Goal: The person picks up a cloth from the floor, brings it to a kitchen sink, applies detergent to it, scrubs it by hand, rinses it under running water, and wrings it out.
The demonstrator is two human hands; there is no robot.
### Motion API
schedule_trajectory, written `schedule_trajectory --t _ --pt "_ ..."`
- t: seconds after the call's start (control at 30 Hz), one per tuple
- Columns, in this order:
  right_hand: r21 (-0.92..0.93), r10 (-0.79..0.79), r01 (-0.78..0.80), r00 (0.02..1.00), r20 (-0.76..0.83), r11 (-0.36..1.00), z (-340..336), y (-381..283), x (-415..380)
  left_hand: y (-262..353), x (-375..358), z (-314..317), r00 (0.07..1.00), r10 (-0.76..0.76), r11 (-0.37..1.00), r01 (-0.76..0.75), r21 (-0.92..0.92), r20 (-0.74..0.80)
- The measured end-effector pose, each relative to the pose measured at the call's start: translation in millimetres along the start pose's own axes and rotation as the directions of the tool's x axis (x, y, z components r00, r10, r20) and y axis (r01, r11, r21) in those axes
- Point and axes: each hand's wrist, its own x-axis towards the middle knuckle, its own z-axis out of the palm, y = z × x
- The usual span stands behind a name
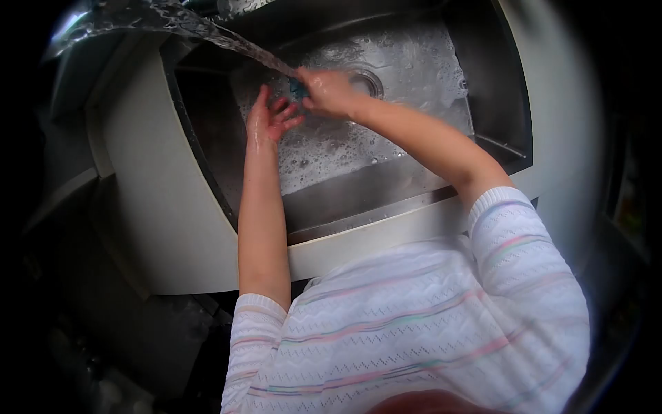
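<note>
My left hand (270, 121) is over the left part of the metal sink (379, 186), palm turned up and fingers spread, with nothing in it. Close to its right, my right hand (327, 92) has its fingers closed on a small dark teal thing (298, 87), mostly hidden, whose kind I cannot tell. A stream of water (241, 47) runs from the upper left down to the right hand. Foamy water (317, 160) covers the sink floor under both hands.
A round drain (369, 83) shows behind my right hand. The pale countertop (165, 179) surrounds the sink, with its front edge (386, 231) right against my body. Dark sink walls rise at left and right.
</note>
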Motion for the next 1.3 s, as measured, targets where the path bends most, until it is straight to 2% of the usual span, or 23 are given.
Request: schedule_trajectory --t 0.03,0.1,0.17,0.2,0.23,0.27,0.33,0.37,0.4,0.47,0.5,0.57,0.63,0.7,0.77,0.87,0.97,1.03,1.07,1.17,1.2,1.23,1.3 --pt "0.031 -0.11 0.11 0.994 0.025 0.993 2.2 -15.8 -6.8 -9.6 4.8 1.9 0.996 -0.075 0.996 0.077 -0.037 0.052" --pt "0.133 -0.319 0.319 0.948 -0.026 0.938 13.6 -39.7 -22.1 -30.1 45.2 -16.5 0.939 0.065 0.987 -0.011 -0.16 0.337" --pt "0.085 -0.245 0.25 0.967 -0.064 0.964 16.4 -24.6 -16.2 -46.2 16.9 -8.0 0.769 0.077 0.99 0.013 -0.137 0.634" --pt "0.065 -0.213 0.219 0.973 -0.086 0.974 18.7 -14.7 -12.2 -45.5 20.1 -0.7 0.837 0.056 0.995 -0.004 -0.096 0.544" --pt "0.114 -0.05 0.068 0.987 -0.155 0.991 15.3 -0.8 -1.3 -44.9 25.5 4.3 0.895 0.037 0.998 -0.012 -0.057 0.445" --pt "0.163 0.179 -0.142 0.955 -0.237 0.976 13.4 12.3 6.9 -41.7 29.7 6.2 0.942 0.019 1.0 -0.014 -0.017 0.336" --pt "0.21 0.364 -0.318 0.9 -0.239 0.924 12.1 38.0 17.2 -22.3 5.2 19.8 0.953 0.108 0.932 -0.197 0.305 0.283" --pt "0.194 0.32 -0.28 0.922 -0.219 0.94 13.4 44.3 18.9 -10.9 -10.1 29.4 0.951 0.156 0.85 -0.266 0.454 0.265" --pt "0.171 0.277 -0.246 0.941 -0.194 0.954 11.5 40.1 16.2 1.0 -19.6 33.7 0.936 0.28 0.686 -0.352 0.636 0.215" --pt "0.151 0.228 -0.216 0.971 -0.074 0.965 6.8 35.7 9.2 25.5 -16.6 31.8 0.71 0.555 0.263 -0.645 0.718 0.434" --pt "0.144 0.223 -0.211 0.972 -0.07 0.967 5.9 30.2 7.8 36.6 -15.4 31.8 0.556 0.622 0.013 -0.712 0.702 0.552" --pt "0.139 0.219 -0.209 0.974 -0.06 0.968 9.5 25.4 4.4 61.7 -52.0 61.7 0.312 0.756 -0.111 -0.805 0.583 0.576" --pt "0.123 0.176 -0.165 0.981 -0.082 0.979 10.7 22.8 2.3 83.9 -77.4 93.4 0.083 0.767 -0.325 -0.804 0.498 0.636" --pt "0.111 0.143 -0.137 0.988 -0.049 0.984 2.0 10.5 0.2 104.8 -94.7 122.0 -0.065 0.737 -0.52 -0.69 0.503 0.673" --pt "0.098 0.104 -0.096 0.991 -0.086 0.991 4.8 9.9 0.1 125.8 -88.1 145.3 -0.367 0.575 -0.792 -0.474 0.384 0.731" --pt "0.076 0.102 -0.097 0.992 -0.074 0.992 -5.8 -1.3 -4.3 152.6 -94.6 161.8 -0.056 0.643 -0.71 -0.42 0.566 0.764" --pt "0.044 0.048 -0.045 0.996 -0.078 0.998 -8.1 5.5 -8.9 167.2 -84.5 166.4 0.007 0.735 -0.569 -0.539 0.621 0.678" --pt "0.042 0.031 -0.027 0.996 -0.089 0.999 -16.1 2.4 -15.4 171.9 -81.8 163.2 -0.162 0.778 -0.603 -0.462 0.65 0.607" --pt "0.051 0.033 -0.028 0.995 -0.092 0.998 -21.1 0.2 -19.1 168.3 -81.0 164.1 -0.196 0.778 -0.615 -0.427 0.663 0.596" --pt "0.007 -0.056 0.057 0.989 -0.14 0.998 -23.2 17.1 -18.0 150.2 -92.5 158.6 -0.175 0.84 -0.531 -0.461 0.71 0.514" --pt "-0.028 -0.098 0.095 0.983 -0.158 0.995 -26.3 19.8 -18.7 138.5 -106.1 149.6 0.059 0.893 -0.325 -0.602 0.729 0.447" --pt "-0.053 -0.127 0.119 0.978 -0.168 0.991 -31.0 18.7 -20.2 127.7 -97.3 132.9 0.21 0.879 -0.18 -0.685 0.706 0.428" --pt "-0.109 -0.178 0.159 0.965 -0.191 0.981 -41.4 13.8 -21.2 105.9 -73.0 111.5 -0.035 0.821 -0.398 -0.752 0.525 0.57"
